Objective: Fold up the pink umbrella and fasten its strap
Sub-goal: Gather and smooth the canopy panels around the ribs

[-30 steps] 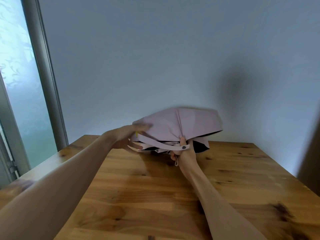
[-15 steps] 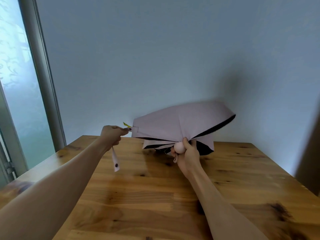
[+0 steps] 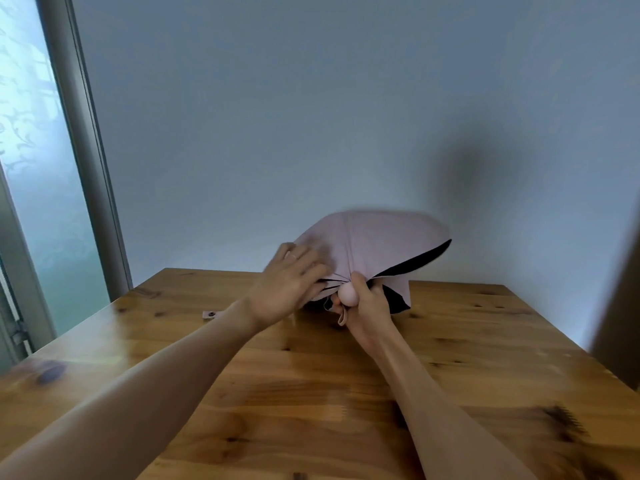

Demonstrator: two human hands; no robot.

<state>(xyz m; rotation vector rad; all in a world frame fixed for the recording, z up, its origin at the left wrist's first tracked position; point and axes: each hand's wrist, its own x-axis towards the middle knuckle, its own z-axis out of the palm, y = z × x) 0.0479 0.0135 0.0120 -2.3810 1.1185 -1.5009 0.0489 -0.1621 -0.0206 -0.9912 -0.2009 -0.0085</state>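
Head view, read from left to right: at the far left stands a grey window frame [image 3: 86, 150] with frosted patterned glass, and the pale blue wall fills everything behind. On the knotty pine wooden table [image 3: 450, 393], at about nine o'clock from the umbrella, the loose end of the narrow pink fastening strap with its dark snap button [image 3: 210, 314] now lies flat on the wood; half a second ago my left hand was pinching that strap out to the side with its tail dangling. I have let it go, and the left hand [image 3: 289, 284] has come across to the canopy, fingers spread fairly straight and laid flat on the left flank of the pink fabric umbrella with black lining [image 3: 374, 244], holding nothing as far as I can see, though the fingers are blurred. The umbrella sits near the far middle of the table, still billowed, its panels loose and a black wedge of lining showing at three o'clock. My right hand [image 3: 363, 306] stays wrapped around the round pale pink handle knob [image 3: 347, 295], with the wrist loop hanging below the palm. I judge this as a switch from pulling the strap clear to gathering and smoothing the panels around the shaft. The strap is not fastened; wrapping it comes after the fabric is bunched tight.
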